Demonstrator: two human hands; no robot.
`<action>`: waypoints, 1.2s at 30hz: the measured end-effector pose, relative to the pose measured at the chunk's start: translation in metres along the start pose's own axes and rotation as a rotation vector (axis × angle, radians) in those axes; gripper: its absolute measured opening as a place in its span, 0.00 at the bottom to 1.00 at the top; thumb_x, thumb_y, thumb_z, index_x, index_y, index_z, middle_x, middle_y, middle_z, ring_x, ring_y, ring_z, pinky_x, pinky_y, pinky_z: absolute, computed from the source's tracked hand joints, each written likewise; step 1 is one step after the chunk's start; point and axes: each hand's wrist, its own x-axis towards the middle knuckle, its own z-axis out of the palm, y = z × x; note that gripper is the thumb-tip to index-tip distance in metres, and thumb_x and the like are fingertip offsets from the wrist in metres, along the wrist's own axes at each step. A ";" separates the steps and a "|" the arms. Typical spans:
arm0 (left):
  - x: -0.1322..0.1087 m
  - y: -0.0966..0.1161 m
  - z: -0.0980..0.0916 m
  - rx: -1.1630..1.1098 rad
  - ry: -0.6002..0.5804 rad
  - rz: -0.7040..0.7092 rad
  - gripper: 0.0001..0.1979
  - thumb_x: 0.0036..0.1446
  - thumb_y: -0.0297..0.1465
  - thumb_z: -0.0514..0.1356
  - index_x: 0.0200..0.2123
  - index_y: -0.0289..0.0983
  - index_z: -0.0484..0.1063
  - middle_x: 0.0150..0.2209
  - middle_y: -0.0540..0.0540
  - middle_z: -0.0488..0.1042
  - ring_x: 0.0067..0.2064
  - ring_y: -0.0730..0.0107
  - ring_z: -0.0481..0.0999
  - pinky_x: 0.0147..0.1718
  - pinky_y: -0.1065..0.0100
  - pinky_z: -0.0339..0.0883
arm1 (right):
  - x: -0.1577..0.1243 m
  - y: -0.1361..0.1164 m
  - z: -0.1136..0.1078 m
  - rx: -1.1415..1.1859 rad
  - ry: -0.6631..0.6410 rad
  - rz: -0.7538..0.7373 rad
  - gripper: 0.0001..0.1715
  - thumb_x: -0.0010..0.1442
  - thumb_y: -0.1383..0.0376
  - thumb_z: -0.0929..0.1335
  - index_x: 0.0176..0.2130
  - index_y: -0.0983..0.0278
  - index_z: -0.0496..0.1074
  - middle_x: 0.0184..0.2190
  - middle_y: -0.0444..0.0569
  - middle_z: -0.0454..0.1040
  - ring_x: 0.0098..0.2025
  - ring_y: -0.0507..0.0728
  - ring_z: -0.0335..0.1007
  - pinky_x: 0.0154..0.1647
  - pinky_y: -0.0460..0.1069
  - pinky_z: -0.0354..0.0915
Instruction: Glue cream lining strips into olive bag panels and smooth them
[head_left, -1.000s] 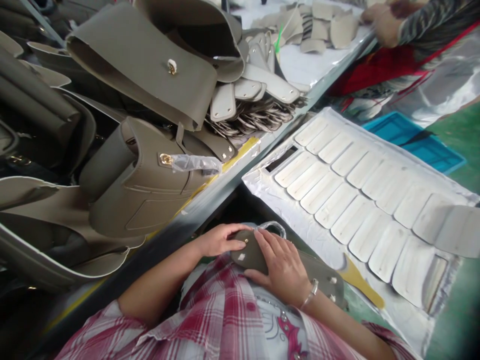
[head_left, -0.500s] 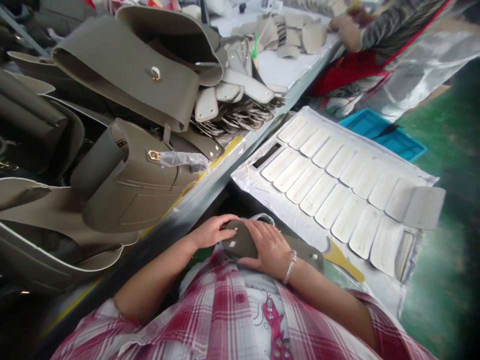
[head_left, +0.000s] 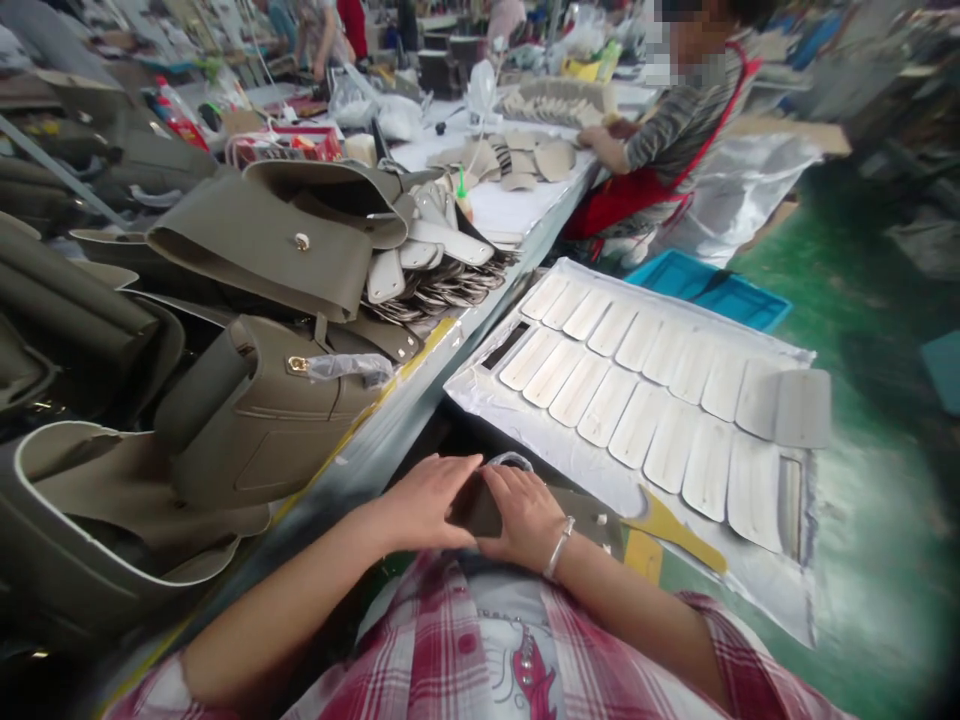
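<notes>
A grey-brown leather piece with small white fittings lies low in front of my body. My left hand grips its left end, thumb below and fingers over the top. Beside it my right hand, with a bracelet at the wrist, holds the same piece, fingers over the upper edge and thumb underneath. The fingertips of both hands nearly meet. A clear plastic-wrapped loop shows just above my right fingers. The underside of the piece is hidden.
Grey-brown bags and white-backed straps crowd the table at left. White panels lie in two rows on a covered board at right, near a yellow scraper. Beyond are a blue crate and a seated person.
The view has tilted up, showing more of the workshop. My left hand has shifted, its fingers now stretched over the leather piece's end. My right hand keeps its hold.
</notes>
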 end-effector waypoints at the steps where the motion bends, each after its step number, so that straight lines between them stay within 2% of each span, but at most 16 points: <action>1: 0.002 0.005 0.005 0.044 -0.011 0.023 0.49 0.35 0.38 0.70 0.60 0.37 0.54 0.58 0.37 0.60 0.58 0.49 0.59 0.58 0.50 0.50 | -0.003 0.003 -0.001 -0.006 -0.001 -0.005 0.43 0.44 0.51 0.70 0.54 0.72 0.62 0.48 0.60 0.67 0.48 0.65 0.63 0.50 0.58 0.59; 4: 0.006 0.006 0.020 0.081 0.025 0.026 0.52 0.27 0.40 0.72 0.58 0.37 0.55 0.54 0.37 0.62 0.55 0.48 0.61 0.55 0.49 0.55 | -0.020 0.018 -0.008 -0.060 -0.037 -0.008 0.51 0.42 0.49 0.72 0.56 0.75 0.60 0.52 0.63 0.65 0.52 0.67 0.60 0.54 0.59 0.56; 7: 0.006 -0.003 0.026 0.072 0.063 0.029 0.47 0.29 0.42 0.72 0.54 0.39 0.57 0.52 0.41 0.62 0.53 0.52 0.61 0.53 0.52 0.57 | -0.044 0.038 -0.019 -0.140 -0.079 0.046 0.56 0.41 0.48 0.73 0.58 0.78 0.58 0.54 0.66 0.63 0.54 0.68 0.59 0.55 0.61 0.56; 11: 0.008 -0.005 0.023 0.096 0.056 0.052 0.42 0.32 0.41 0.71 0.51 0.39 0.59 0.50 0.43 0.63 0.50 0.55 0.62 0.52 0.55 0.58 | -0.064 0.054 -0.026 -0.175 -0.059 0.087 0.52 0.45 0.47 0.71 0.57 0.78 0.60 0.52 0.66 0.65 0.51 0.68 0.61 0.52 0.61 0.58; 15: 0.012 -0.003 0.021 0.071 0.049 0.037 0.41 0.31 0.41 0.71 0.50 0.39 0.60 0.48 0.43 0.63 0.49 0.56 0.62 0.51 0.55 0.58 | -0.063 0.057 -0.026 -0.148 -0.066 0.086 0.48 0.46 0.46 0.70 0.55 0.76 0.62 0.49 0.64 0.67 0.48 0.67 0.63 0.49 0.61 0.60; 19: 0.010 -0.005 0.025 0.041 0.076 0.027 0.43 0.31 0.40 0.71 0.52 0.40 0.58 0.50 0.43 0.63 0.51 0.55 0.62 0.52 0.55 0.58 | -0.053 0.056 -0.028 -0.109 -0.116 0.131 0.49 0.44 0.44 0.71 0.55 0.74 0.62 0.48 0.63 0.68 0.48 0.68 0.64 0.49 0.62 0.60; 23: 0.003 -0.010 0.031 -0.042 0.122 -0.011 0.52 0.34 0.41 0.70 0.60 0.41 0.47 0.54 0.40 0.60 0.54 0.55 0.61 0.53 0.56 0.60 | -0.030 0.042 -0.021 -0.074 -0.149 0.211 0.46 0.48 0.41 0.68 0.53 0.72 0.64 0.46 0.61 0.69 0.46 0.67 0.65 0.47 0.61 0.61; 25: 0.000 -0.014 0.034 -0.106 0.149 -0.034 0.55 0.35 0.44 0.70 0.62 0.41 0.41 0.56 0.39 0.57 0.55 0.55 0.61 0.53 0.56 0.61 | -0.014 0.033 -0.015 -0.055 -0.140 0.196 0.46 0.49 0.41 0.68 0.53 0.72 0.64 0.46 0.60 0.69 0.46 0.66 0.65 0.47 0.61 0.61; 28: -0.003 -0.021 0.039 -0.171 0.215 -0.042 0.56 0.36 0.46 0.69 0.62 0.42 0.39 0.57 0.38 0.55 0.57 0.54 0.60 0.55 0.54 0.59 | 0.008 0.023 -0.009 -0.004 -0.169 0.142 0.45 0.48 0.42 0.69 0.54 0.71 0.63 0.47 0.58 0.69 0.46 0.66 0.66 0.47 0.59 0.62; 33: -0.007 -0.029 0.046 -0.230 0.286 -0.071 0.61 0.34 0.45 0.70 0.63 0.45 0.34 0.56 0.40 0.57 0.57 0.55 0.61 0.56 0.52 0.57 | 0.034 0.017 -0.010 0.025 -0.255 0.123 0.33 0.53 0.45 0.68 0.46 0.68 0.68 0.39 0.54 0.72 0.40 0.63 0.68 0.40 0.56 0.65; 36: -0.007 -0.032 0.048 -0.244 0.299 -0.085 0.62 0.33 0.46 0.71 0.63 0.45 0.31 0.56 0.40 0.58 0.56 0.54 0.62 0.55 0.51 0.58 | 0.044 0.017 -0.009 0.035 -0.284 0.130 0.26 0.57 0.47 0.66 0.42 0.66 0.69 0.37 0.52 0.72 0.40 0.62 0.68 0.39 0.54 0.65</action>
